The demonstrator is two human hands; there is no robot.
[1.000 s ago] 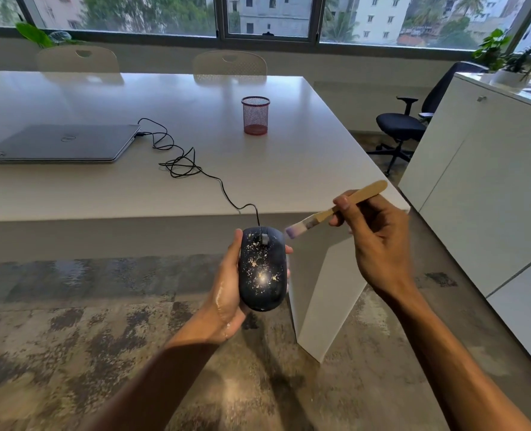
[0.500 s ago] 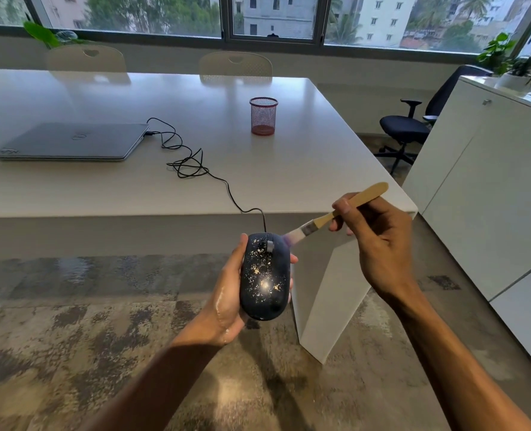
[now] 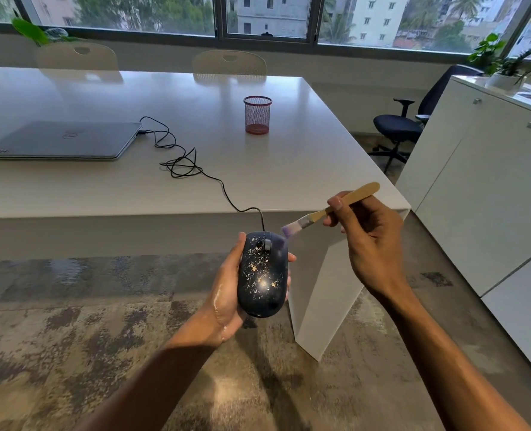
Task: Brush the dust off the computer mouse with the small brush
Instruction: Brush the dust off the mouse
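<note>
The dusty dark mouse (image 3: 262, 273) sits cupped in the left hand (image 3: 227, 293), held off the near edge of the white bench (image 3: 133, 188). The right hand (image 3: 371, 241) pinches a small brush (image 3: 329, 211), its bristles at the mouse's front right corner.

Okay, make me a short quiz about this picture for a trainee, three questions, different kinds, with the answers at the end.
1. True or false: the mouse is lying on the table.
2. Which hand holds the brush? A) left B) right C) neither
3. Fill in: the mouse cable runs across the table to the closed ____.

Key
1. False. The left hand holds it in the air, in front of the table edge.
2. B. The right hand grips the wooden handle, with the bristles at the mouse's front right edge.
3. laptop
</note>
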